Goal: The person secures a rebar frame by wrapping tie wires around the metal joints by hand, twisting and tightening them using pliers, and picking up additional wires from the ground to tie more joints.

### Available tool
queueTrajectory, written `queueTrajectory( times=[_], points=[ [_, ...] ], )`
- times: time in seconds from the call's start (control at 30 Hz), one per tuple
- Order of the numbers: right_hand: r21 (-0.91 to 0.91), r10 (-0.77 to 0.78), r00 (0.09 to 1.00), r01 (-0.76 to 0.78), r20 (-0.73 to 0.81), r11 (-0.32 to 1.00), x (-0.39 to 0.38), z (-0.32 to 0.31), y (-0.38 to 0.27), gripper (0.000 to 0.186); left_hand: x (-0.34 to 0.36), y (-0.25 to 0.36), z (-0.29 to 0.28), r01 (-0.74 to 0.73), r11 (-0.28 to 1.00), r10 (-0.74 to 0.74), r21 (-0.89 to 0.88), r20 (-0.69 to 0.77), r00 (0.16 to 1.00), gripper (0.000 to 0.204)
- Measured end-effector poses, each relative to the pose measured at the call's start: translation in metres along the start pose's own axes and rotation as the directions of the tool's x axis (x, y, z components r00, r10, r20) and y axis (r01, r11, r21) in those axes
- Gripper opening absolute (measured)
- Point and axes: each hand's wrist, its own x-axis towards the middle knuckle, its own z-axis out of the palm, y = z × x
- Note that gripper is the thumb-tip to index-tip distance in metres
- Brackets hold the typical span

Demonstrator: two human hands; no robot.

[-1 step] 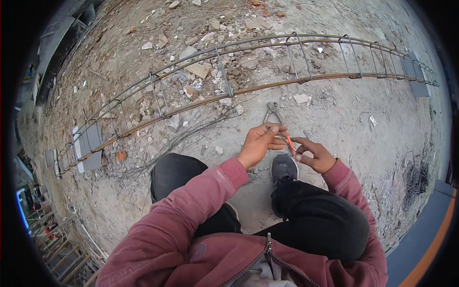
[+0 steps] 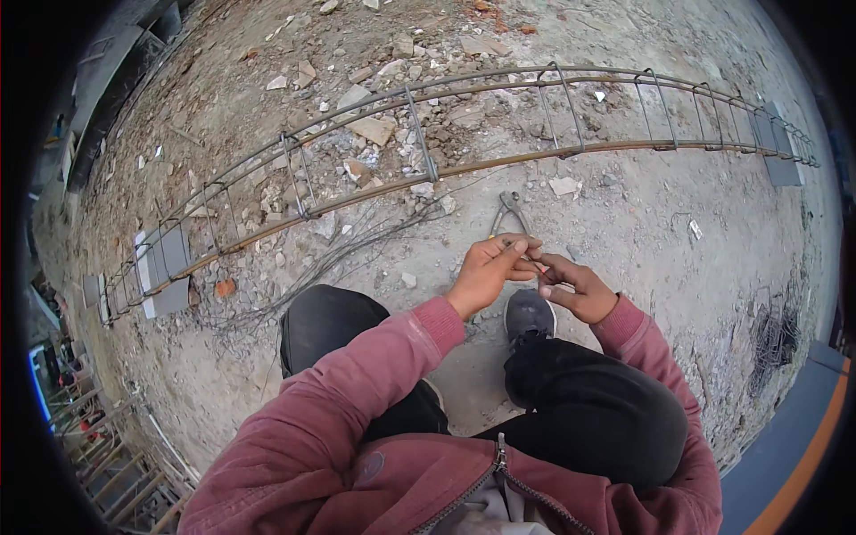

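Note:
My left hand (image 2: 493, 272) and my right hand (image 2: 578, 287) meet in front of me above my shoe, both with fingers pinched. Between their fingertips shows a small orange-red strip (image 2: 543, 268), mostly covered by the fingers. My right thumb and fingers close on its end; the left fingertips are curled close together at the other side, and what they grip is hidden. Just beyond my hands a pair of metal pincers (image 2: 509, 201) lies on the ground, jaws pointing away, its handles partly behind my left hand.
A long rebar cage (image 2: 499, 163) with wire stirrups crosses the ground ahead, over grey boards (image 2: 167, 259) at left and another board (image 2: 777, 147) at right. Loose tie wires (image 2: 343, 252) lie at left. Rubble (image 2: 370, 131) lies beyond. A dark wire bundle (image 2: 774, 343) is at right.
My right hand has moved slightly left and up, closer to my left hand. The orange-red strip, plainly visible before, is now mostly hidden between the fingers.

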Motion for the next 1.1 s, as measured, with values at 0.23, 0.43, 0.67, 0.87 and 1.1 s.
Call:
queueTrajectory(
  times=[0.23,0.43,0.67,0.87,1.1],
  points=[
    [0.000,0.129,0.992,-0.129,0.007,0.992,0.035,-0.005,0.005,0.019,-0.004,0.082,-0.026,-0.381,0.044,0.604,0.924,0.279,0.747,0.036],
    [0.010,0.187,0.962,-0.193,0.198,0.981,0.068,0.022,0.017,0.019,0.035,0.136,-0.097,0.237,0.375,0.439,0.896,-0.397,0.806,0.042],
    [0.389,0.178,0.950,-0.270,0.255,0.881,0.115,0.031,0.037,0.019,0.043,0.141,-0.080,0.380,0.464,0.049,0.800,-0.451,0.891,0.045],
    [0.565,0.192,0.926,-0.353,0.325,0.746,0.135,0.070,0.063,0.019,0.043,0.148,-0.079,0.401,0.555,-0.017,0.729,-0.472,0.882,0.035],
    [0.587,0.163,0.917,-0.361,0.363,0.724,0.138,0.083,0.055,0.019,0.040,0.150,-0.075,0.419,0.548,0.002,0.724,-0.502,0.865,0.035]
  ],
)
